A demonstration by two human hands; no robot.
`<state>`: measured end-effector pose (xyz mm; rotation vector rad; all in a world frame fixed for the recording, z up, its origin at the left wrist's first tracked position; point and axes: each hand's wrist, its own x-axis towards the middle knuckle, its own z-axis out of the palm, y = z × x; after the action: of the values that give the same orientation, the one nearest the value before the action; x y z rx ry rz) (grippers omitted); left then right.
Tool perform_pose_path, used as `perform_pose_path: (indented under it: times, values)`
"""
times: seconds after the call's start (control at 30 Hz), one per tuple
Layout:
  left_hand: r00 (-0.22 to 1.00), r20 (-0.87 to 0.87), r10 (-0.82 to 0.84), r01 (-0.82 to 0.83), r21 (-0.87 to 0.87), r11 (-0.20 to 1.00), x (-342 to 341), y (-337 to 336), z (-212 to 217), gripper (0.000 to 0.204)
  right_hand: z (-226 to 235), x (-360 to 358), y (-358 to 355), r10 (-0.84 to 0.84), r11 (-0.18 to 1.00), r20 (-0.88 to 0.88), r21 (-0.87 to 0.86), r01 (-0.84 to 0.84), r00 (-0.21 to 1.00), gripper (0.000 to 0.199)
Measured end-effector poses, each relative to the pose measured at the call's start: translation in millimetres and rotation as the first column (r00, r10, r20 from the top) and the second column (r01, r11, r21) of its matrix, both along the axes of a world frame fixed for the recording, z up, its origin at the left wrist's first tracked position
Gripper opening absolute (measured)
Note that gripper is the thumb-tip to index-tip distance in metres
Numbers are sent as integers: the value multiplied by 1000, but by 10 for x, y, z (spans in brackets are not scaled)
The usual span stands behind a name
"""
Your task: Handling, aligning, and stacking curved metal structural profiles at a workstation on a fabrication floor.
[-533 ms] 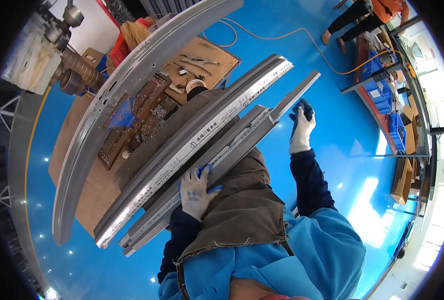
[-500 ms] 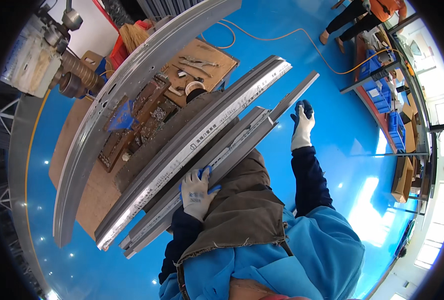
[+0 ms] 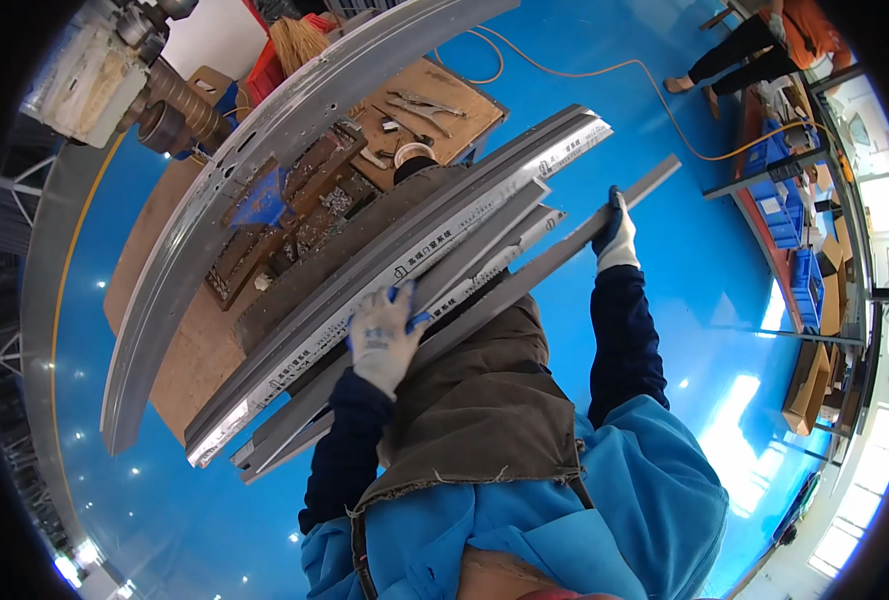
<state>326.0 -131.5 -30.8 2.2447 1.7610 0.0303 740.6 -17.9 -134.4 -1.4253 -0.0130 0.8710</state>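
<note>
My right hand (image 3: 616,240), in a white glove with dark fingers, is closed around a long thin grey metal profile (image 3: 554,258) near its far right end. My left hand (image 3: 380,340), in a pale glove with blue fingertips, bends over the middle of the shorter grey profiles (image 3: 494,222), its thumb apart from its fingers. These profiles lie slanting across my lap, beside a longer grey profile (image 3: 464,232) with shiny printed film. The undersides of the profiles and the grip of my left fingertips are hidden.
Ahead stands a wooden bench (image 3: 444,80) with pliers and a tray of small metal parts (image 3: 334,200). A large curved grey frame (image 3: 179,270) arches over it. Machinery (image 3: 94,90) is at far left, shelves with blue bins (image 3: 779,200) at right. A co-worker (image 3: 764,50) stands far right.
My right hand has closed on the thin profile, whose right end has shifted right and apart from the others. My left hand has moved slightly up and left along the stack.
</note>
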Motion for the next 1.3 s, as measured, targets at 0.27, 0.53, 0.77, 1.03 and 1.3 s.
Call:
perform_pose_path:
  times: [0.27, 0.53, 0.77, 1.03, 1.3]
  values:
    - [992, 67, -107, 90, 219, 972, 180, -1, -146, 65, 811, -128, 44, -19, 999, 96, -29, 22, 995, 62]
    - [981, 187, -46, 65, -97, 993, -69, -524, 48, 66, 1517, -320, 151, 112, 972, 145, 192, -139, 983, 68]
    - [995, 55, 80, -91, 237, 967, -300, -625, 517, 62, 1759, -772, 337, 379, 757, 59, 553, -347, 923, 61]
    - [955, -90, 283, -178, 590, 788, -571, -616, 956, 65, 2349, -1342, 50, 582, 536, 290, 566, -627, 760, 59]
    - [964, -131, 232, -44, 781, 622, -641, -529, 918, 75, 2781, -1058, 43, 497, 514, 411, 570, -641, 764, 51]
